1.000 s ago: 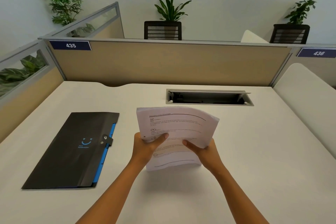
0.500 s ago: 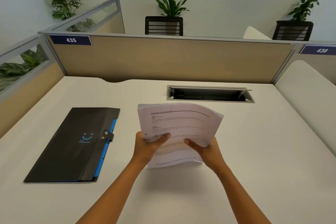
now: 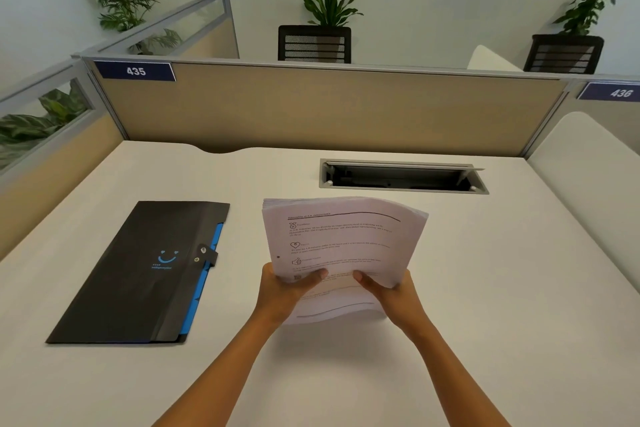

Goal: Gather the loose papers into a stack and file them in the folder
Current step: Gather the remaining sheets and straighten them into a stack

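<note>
A stack of white printed papers (image 3: 341,239) stands on its lower edge on the desk, tilted back, its top bowed to the right. My left hand (image 3: 282,291) grips the stack's lower left side, thumb across the front page. My right hand (image 3: 391,295) grips the lower right side the same way. A black folder (image 3: 138,274) with a blue smiley mark and a blue inner edge lies shut flat on the desk to the left, its snap strap fastened.
The white desk (image 3: 502,288) is walled by beige partitions at the back and left. An open cable tray (image 3: 401,177) is sunk into the desk behind the papers. A white rounded panel (image 3: 588,166) borders the right side.
Both hands keep their hold on the stack, which has barely moved. The camera has tilted down a little, so the desk scene sits higher in view.
</note>
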`<state>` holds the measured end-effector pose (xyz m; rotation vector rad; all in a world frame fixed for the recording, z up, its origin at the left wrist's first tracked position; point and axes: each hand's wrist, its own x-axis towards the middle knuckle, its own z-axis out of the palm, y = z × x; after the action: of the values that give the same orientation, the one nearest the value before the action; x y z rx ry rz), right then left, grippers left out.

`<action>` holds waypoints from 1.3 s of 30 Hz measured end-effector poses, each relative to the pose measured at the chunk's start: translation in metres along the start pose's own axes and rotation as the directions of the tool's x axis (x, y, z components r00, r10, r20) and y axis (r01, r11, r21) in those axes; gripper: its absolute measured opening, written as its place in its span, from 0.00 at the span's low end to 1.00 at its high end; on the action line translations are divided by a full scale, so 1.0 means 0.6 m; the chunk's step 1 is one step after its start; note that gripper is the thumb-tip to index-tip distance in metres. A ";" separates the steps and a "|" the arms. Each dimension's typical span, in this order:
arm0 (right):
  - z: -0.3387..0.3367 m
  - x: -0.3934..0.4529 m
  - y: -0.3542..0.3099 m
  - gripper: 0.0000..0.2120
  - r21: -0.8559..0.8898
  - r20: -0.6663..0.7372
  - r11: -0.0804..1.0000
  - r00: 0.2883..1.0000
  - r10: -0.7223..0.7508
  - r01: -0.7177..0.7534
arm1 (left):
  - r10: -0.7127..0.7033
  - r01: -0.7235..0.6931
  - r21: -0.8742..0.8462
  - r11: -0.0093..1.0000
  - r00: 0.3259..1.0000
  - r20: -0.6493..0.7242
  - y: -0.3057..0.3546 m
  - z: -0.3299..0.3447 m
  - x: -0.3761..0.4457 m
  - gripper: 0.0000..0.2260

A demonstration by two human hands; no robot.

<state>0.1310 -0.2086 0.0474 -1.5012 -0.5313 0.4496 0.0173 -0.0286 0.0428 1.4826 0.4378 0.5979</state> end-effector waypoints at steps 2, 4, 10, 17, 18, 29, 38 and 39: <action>-0.001 0.002 0.001 0.20 -0.015 0.006 1.000 1.000 0.018 -0.018 | -0.022 0.022 0.017 1.000 1.000 0.010 -0.006 -0.002 0.001 0.23; -0.002 0.005 -0.001 0.19 -0.040 0.011 0.998 0.999 0.040 -0.039 | -0.044 0.044 0.027 0.999 0.999 0.017 -0.009 -0.005 0.005 0.24; -0.016 0.012 0.012 0.12 -0.131 0.070 0.984 0.989 0.131 -0.121 | -0.247 0.244 0.132 0.961 0.969 0.007 -0.015 -0.021 0.027 0.22; -0.016 0.010 0.047 0.15 -0.237 0.174 0.925 0.924 0.341 -0.297 | -0.486 0.447 0.301 0.842 0.871 0.067 -0.034 -0.047 0.037 0.16; -0.016 0.009 0.054 0.16 -0.234 0.169 0.919 0.917 0.361 -0.318 | -0.497 0.457 0.306 0.835 0.865 0.066 -0.037 -0.049 0.035 0.16; -0.032 0.001 0.106 0.15 -0.269 0.040 0.852 0.879 0.475 -0.448 | -0.333 0.362 0.414 0.835 0.932 -0.144 -0.044 -0.118 0.043 0.06; -0.037 0.005 0.114 0.13 -0.265 0.034 0.847 0.873 0.486 -0.461 | 0.245 0.178 0.620 0.764 0.809 -0.534 -0.023 -0.239 0.079 0.11; -0.037 0.004 0.115 0.13 -0.266 0.033 0.848 0.875 0.483 -0.458 | 0.235 0.232 0.650 0.723 0.803 -0.548 -0.029 -0.254 0.081 0.12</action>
<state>0.1493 -0.2230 -0.0214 -1.8693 -0.2941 0.8708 -0.0364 0.1216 0.0217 1.9907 1.2863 0.9833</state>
